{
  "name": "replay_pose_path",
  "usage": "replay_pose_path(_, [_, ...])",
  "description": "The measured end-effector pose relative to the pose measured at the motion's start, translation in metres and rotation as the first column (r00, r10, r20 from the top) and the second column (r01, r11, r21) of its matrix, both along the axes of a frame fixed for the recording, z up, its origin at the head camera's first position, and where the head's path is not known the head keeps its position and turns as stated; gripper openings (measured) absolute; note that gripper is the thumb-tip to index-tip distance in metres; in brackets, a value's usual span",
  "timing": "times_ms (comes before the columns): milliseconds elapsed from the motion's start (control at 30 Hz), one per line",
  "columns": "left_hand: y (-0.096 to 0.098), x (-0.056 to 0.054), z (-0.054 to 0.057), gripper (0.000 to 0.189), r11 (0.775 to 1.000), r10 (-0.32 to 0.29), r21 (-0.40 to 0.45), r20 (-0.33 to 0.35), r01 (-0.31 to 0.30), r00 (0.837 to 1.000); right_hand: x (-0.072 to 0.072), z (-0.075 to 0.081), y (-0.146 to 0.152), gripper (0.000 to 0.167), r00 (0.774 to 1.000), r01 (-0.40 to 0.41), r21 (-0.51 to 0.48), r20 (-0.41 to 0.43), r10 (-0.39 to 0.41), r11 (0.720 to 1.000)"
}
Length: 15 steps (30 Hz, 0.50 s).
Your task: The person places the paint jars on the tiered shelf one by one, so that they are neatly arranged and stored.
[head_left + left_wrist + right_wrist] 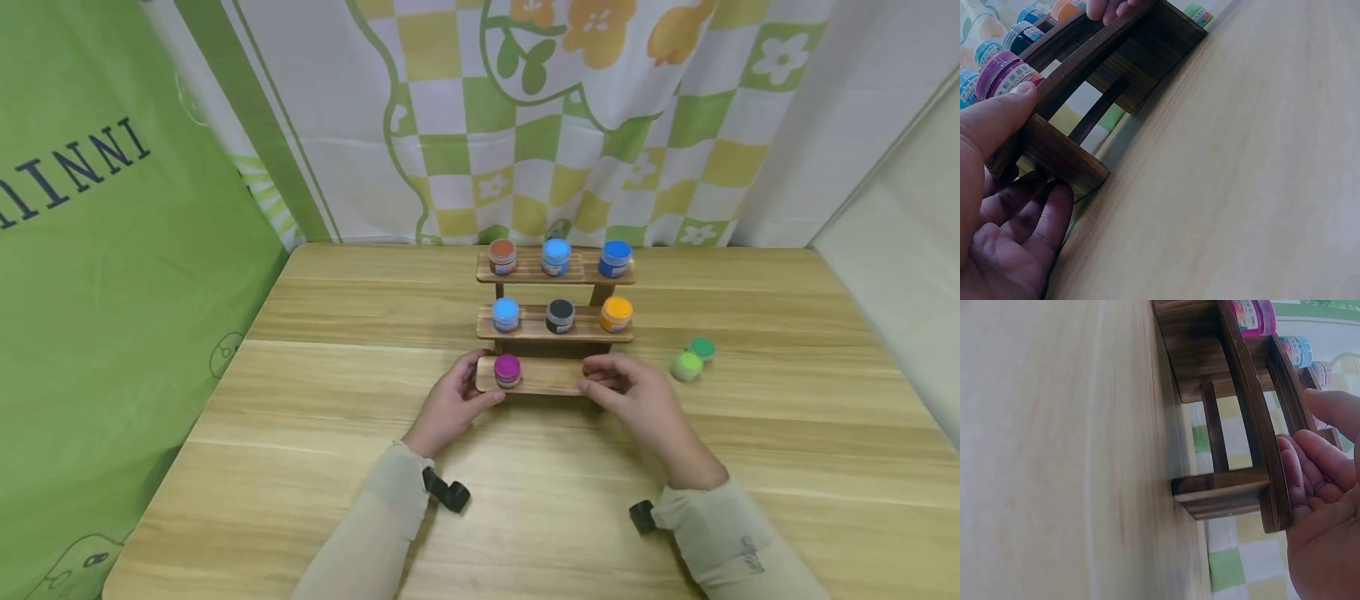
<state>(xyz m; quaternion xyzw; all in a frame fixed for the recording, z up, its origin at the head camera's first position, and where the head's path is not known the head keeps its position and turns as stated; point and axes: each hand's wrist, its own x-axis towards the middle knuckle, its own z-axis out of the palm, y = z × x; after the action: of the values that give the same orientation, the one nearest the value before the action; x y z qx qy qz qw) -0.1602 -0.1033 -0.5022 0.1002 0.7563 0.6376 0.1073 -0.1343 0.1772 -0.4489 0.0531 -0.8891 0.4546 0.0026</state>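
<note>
A three-tier wooden display rack (551, 379) stands on the table. My left hand (452, 394) grips the left end of its lowest tier, thumb by the purple paint jar (507, 372) and fingers bent below around the side support (1063, 153). At that tier's right end, my right hand (628, 393) rests its loosely bent fingers (1319, 456) against the board, thumb held apart from them. Light blue (506, 315), black (560, 316) and orange (617, 314) jars fill the middle tier. Above sit a brown jar (502, 257), a sky-blue jar (556, 257) and a darker blue jar (615, 259).
Right of the rack, a light green jar (687, 367) and a darker green jar (702, 348) stand close together on the wooden table (787, 433). A checked, flowered curtain (570, 142) hangs behind the table; green cloth (112, 292) hangs at the left.
</note>
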Motion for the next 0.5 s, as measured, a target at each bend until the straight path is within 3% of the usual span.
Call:
replay_pose_path(233, [-0.001, 0.000, -0.002, 0.073, 1.000, 0.009, -0.015, -0.003, -0.009, 1.000, 0.004, 0.000, 0.010, 0.031, 0.999, 0.030, 0.007, -0.026, -0.030, 1.000])
replay_pose_path(500, [0.000, 0.000, -0.001, 0.072, 1.000, 0.004, -0.005, -0.009, -0.004, 1.000, 0.008, -0.004, 0.020, 0.029, 0.988, 0.109, -0.077, -0.097, -0.116, 0.991])
